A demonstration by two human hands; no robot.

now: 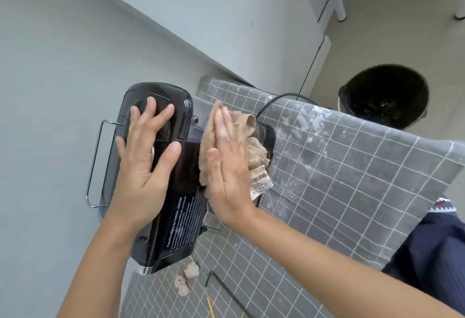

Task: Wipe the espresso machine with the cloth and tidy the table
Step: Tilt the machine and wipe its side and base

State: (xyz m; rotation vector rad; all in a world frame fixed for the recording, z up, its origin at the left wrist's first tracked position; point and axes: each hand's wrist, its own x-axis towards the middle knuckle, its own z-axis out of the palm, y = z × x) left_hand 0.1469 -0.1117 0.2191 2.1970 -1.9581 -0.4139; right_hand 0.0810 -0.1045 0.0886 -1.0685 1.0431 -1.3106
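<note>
A glossy black espresso machine (176,219) stands on a table covered by a grey checked tablecloth (339,166). My left hand (146,156) lies flat on the machine's top with fingers spread, holding nothing. My right hand (227,166) presses a beige cloth (254,146) flat against the machine's right side. A printed label hangs from the cloth's lower edge. The machine's right side is partly hidden behind the cloth and hand.
Crumpled beige paper wads (187,277), thin black sticks (231,295) and a yellow stick (210,307) lie on the tablecloth in front of the machine. A black-lined bin (382,96) stands on the floor beyond the table. The machine's power cord (281,97) runs off the far edge. A grey wall is on the left.
</note>
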